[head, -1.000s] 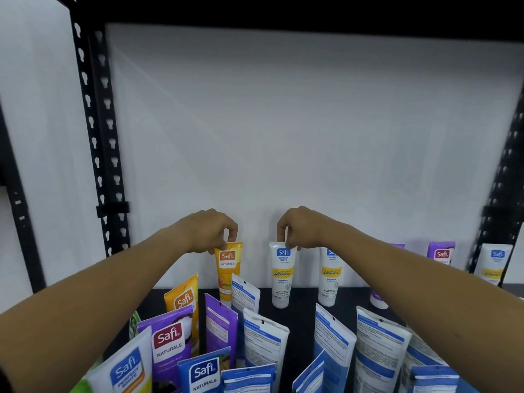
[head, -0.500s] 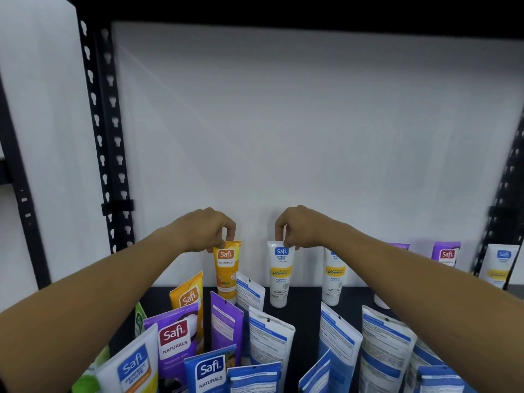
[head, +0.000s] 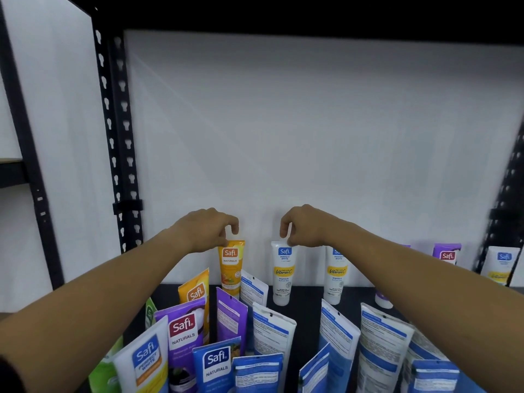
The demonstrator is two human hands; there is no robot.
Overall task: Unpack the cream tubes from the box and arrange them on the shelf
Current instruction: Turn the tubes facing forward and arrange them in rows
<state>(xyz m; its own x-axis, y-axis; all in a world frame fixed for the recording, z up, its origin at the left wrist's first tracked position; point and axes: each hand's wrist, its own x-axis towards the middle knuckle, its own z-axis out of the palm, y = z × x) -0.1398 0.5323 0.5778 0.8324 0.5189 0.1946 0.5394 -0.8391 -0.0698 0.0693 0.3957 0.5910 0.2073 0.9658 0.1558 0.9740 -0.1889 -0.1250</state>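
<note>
**Back row filling, both hands setting tubes against the wall**

You are well into the job. Your left hand pinches the crimped top of the orange tube, and your right hand pinches the top of a white Vitamin C tube. Both tubes stand cap-down on the dark shelf at the white back wall, a gap between them. Your hands are apart, each closed on its own tube; neither has let go.

Already placed along the back, to the right: a second white Vitamin C tube, a purple tube and another white tube, with one more partly hidden behind your right forearm. Nearer you, a crowd of tubes stands in rows, among them a purple Naturals tube and a blue Naturals tube; several turn their printed backs to you.

The box is not in view, so you cannot tell from here how many tubes remain unpacked. What seems left: release these two upright, then bring up any others.
</note>
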